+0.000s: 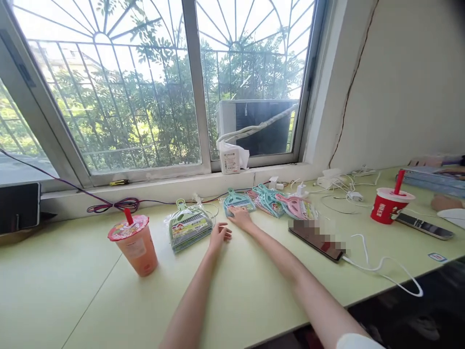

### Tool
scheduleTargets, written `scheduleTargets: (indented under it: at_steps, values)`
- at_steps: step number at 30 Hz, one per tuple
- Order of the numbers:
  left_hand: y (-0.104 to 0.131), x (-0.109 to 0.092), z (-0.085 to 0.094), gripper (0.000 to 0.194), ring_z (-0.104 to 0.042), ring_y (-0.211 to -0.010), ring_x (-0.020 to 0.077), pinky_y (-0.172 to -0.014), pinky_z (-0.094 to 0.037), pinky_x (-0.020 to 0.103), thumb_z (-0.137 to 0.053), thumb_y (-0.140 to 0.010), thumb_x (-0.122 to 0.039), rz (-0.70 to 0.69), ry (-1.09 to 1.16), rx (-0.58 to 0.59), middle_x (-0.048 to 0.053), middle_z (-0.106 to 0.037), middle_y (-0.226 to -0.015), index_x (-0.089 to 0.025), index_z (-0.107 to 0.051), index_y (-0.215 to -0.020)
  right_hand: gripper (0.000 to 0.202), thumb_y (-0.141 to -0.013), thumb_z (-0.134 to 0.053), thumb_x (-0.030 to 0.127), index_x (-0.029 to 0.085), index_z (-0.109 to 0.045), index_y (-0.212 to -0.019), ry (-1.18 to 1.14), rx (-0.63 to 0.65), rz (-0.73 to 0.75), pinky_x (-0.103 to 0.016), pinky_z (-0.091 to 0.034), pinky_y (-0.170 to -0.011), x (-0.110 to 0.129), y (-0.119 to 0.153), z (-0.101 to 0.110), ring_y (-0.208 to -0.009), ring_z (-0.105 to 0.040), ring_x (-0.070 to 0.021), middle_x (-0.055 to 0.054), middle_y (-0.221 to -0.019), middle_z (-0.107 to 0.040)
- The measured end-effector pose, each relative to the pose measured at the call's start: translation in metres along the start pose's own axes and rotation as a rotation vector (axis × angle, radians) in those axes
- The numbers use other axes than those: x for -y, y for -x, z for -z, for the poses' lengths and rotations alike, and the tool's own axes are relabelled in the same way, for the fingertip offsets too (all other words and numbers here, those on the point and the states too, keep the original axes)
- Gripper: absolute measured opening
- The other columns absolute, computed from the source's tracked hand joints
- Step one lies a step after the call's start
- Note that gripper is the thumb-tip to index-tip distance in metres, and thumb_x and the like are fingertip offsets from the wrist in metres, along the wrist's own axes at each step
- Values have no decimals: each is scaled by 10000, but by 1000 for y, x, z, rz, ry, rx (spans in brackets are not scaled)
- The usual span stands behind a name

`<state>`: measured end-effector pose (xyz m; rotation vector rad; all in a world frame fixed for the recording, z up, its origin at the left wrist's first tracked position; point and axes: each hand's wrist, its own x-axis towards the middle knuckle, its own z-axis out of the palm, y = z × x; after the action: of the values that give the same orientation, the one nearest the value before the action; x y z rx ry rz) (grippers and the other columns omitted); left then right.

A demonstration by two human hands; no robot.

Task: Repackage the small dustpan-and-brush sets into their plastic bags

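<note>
My right hand rests on the lower front of a teal mini dustpan-and-brush set, its fingers stretched over the clear wrapping. Just left of it, my left hand hovers or lies near the table, fingers loosely bent and apart, with nothing in it. Beside that hand sits a stack of wrapped green dustpan sets. To the right of the teal set, more wrapped sets overlap: another teal one and a pink one.
A peach-coloured drink cup stands at left, a red cup at right. A phone with a white cable lies right of my forearm. Cables and plugs run along the wall. A tissue pack stands on the sill.
</note>
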<state>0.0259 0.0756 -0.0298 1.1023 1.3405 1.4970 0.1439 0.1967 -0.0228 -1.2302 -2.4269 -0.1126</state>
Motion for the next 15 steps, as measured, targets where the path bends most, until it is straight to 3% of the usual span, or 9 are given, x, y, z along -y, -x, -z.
scheduleTargets:
  at_steps: [4,8,11,15]
  values:
    - [8,7,-6,255,-654,-671,151,-674,-525,281,-525,-819,-139,-67,-50,-247,53,-663,-789,-155,-467,-1067,400,-889,-591,435,249,-630,-1241,-112,-7,128,-386,-389,-968,-2,64,16,-1106,-594,-254,-62,-1237,-663]
    - [10,6,-12,211,-662,-636,155,-671,-545,294,-471,-851,-83,15,3,-262,19,-635,-716,-174,-441,-1040,492,-891,-616,381,268,-526,-1361,-206,-8,221,-390,-388,-983,-2,120,36,-1149,-579,-242,-69,-1295,-626]
    - [9,2,-13,215,-658,-607,137,-649,-550,275,-485,-842,-39,76,89,-247,3,-623,-689,-176,-438,-1002,519,-882,-642,354,288,-500,-1377,-236,-2,245,-434,-340,-1049,0,130,45,-1203,-552,-240,-71,-1302,-619]
    - [8,-5,-11,269,-655,-570,119,-631,-550,255,-583,-828,-59,109,145,-209,5,-636,-713,-156,-444,-1037,495,-899,-625,300,282,-498,-1377,-293,6,344,-445,-322,-1076,-2,120,42,-1243,-537,-231,-70,-1302,-621]
